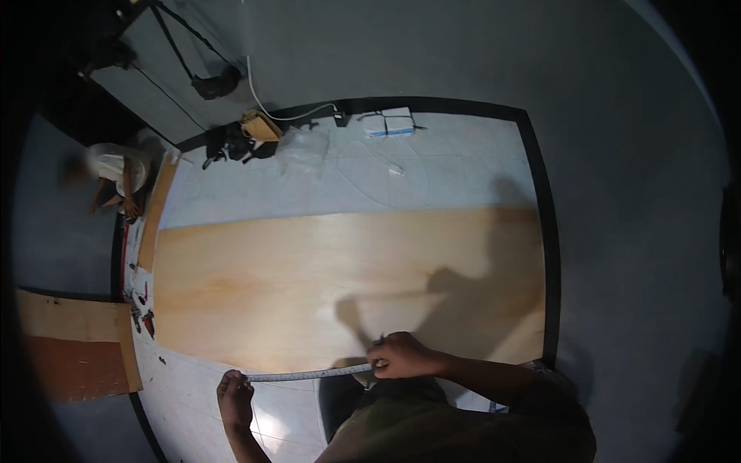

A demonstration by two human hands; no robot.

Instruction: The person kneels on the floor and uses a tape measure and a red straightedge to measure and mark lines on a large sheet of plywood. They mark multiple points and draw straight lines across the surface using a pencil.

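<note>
A large pale plywood sheet (293,278) lies on the white tiled floor in front of me. Along its near edge a metal measuring tape strip (301,376) is stretched between my hands. My left hand (235,393) pinches its left end, just off the sheet's edge. My right hand (403,356) is closed on the strip at the sheet's near edge, with a small thin dark item poking up from the fingers, too small to name. Shadows of my head and arm fall across the sheet's right part.
Another person (116,174) crouches at the upper left. Tools (143,320) lie left of the sheet, near other boards (77,363). Beyond it are black bags (228,143), clear plastic (301,150), a white package (390,122), a cable and dark floor edging (548,239).
</note>
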